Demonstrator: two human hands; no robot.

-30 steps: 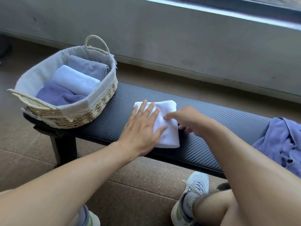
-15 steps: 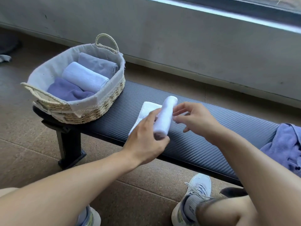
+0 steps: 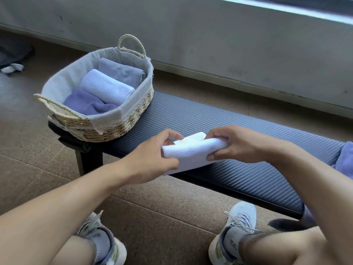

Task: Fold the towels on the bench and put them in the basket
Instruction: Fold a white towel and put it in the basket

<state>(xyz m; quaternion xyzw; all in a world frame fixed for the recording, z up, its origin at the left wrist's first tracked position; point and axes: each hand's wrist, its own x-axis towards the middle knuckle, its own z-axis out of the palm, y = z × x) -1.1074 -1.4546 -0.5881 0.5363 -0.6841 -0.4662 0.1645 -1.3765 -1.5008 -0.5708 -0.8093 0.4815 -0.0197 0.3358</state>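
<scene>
A white towel [image 3: 193, 152], partly rolled, lies across the front edge of the dark bench [image 3: 210, 119]. My left hand [image 3: 152, 157] grips its left end and my right hand [image 3: 236, 144] grips its right end. At the bench's left end stands a woven basket [image 3: 118, 129] with a cloth lining. Three rolled towels lie in it: a purple one [image 3: 86, 103], a pale blue one [image 3: 107, 87] and a grey-blue one [image 3: 122, 71]. An unfolded purple towel [image 3: 345, 159] rests on the bench at the right edge of view.
A grey concrete wall [image 3: 229, 44] runs behind the bench. My two sneakers [image 3: 235, 232] are on the brown floor in front of it. A dark cloth and a small pale object [image 3: 11, 67] lie on the floor at far left.
The white towel lay flat under my hands, then was rolled up. It is now turned sideways, with one hand at each end.
</scene>
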